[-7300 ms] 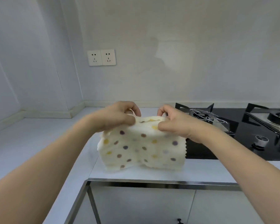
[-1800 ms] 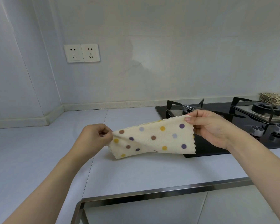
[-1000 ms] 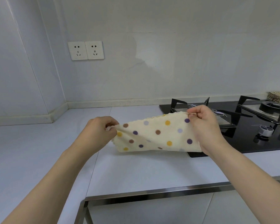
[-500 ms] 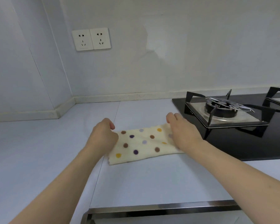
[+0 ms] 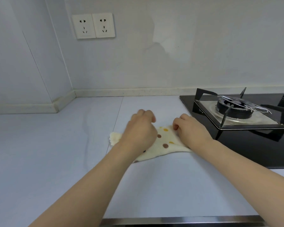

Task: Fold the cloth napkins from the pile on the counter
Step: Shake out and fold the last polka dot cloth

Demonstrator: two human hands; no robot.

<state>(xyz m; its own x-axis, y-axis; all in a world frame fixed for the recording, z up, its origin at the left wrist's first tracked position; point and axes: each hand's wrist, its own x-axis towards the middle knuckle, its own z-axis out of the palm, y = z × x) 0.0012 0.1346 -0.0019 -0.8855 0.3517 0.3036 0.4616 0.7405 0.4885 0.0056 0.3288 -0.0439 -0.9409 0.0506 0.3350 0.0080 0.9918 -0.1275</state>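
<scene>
Cream fleecy cloth napkin with yellow, brown and purple polka dots (image 5: 164, 145) lies flat on the pale blue-grey counter (image 5: 56, 153), centre of frame, just left of the black glass gas hob (image 5: 236, 136); whether its right end touches the hob edge I can't tell.

Head view, the only one:
- Long axis runs left-right, tilted slightly; it reads as a folded strip.
- Left hand (image 5: 140, 133) sits on the left half, fingers curled down at the far edge; looks like a pinch on the napkin, but contact is hidden under the hand.
- Right hand (image 5: 191, 131) is on the right half, fingers curled, pinching the far edge.
- Both hands are on the cloth, about equally near. A fuzzy scalloped corner pokes out left of the left hand.
- Fabric is soft and limp, so creases should hold poorly.

My guess: next fold goes end to end along the long axis.

Upper left of frame: white double wall socket (image 5: 93, 26). No pile visible.
</scene>
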